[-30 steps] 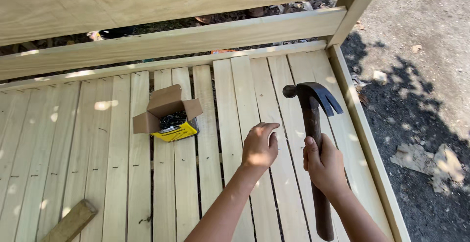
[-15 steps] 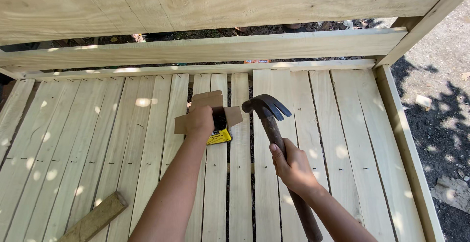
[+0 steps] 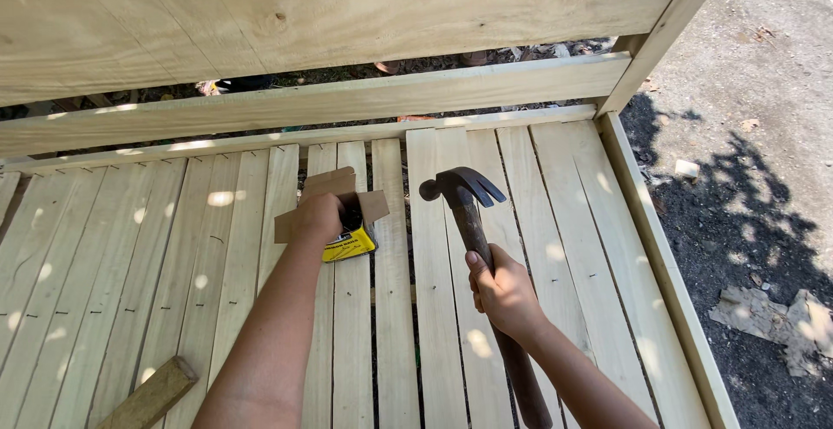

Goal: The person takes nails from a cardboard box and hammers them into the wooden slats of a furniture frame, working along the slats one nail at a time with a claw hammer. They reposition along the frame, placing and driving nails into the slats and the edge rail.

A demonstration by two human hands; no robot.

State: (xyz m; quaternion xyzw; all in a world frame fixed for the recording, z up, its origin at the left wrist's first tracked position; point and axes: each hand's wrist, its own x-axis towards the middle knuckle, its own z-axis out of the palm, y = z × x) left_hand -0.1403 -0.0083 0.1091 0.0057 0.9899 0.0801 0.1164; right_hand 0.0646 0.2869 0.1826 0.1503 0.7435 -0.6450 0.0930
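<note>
My left hand (image 3: 318, 218) reaches into a small open cardboard box (image 3: 344, 214) with a yellow side that sits on pale wooden slats (image 3: 217, 264). The fingers are down inside the box, so what they touch is hidden. My right hand (image 3: 501, 290) grips the wooden handle of a claw hammer (image 3: 464, 199). The hammer's dark metal head points away from me, held just above the slats to the right of the box.
The slats form a platform framed by a raised rail (image 3: 321, 104) at the back and a side rail (image 3: 659, 255) on the right. A loose wood offcut (image 3: 149, 394) lies at the lower left. Dirt ground with debris (image 3: 764, 307) is beyond the right rail.
My left hand moved left from the slats beside the hammer to the box and now dips into it. The view shifted, and the hammer stays in my right hand.
</note>
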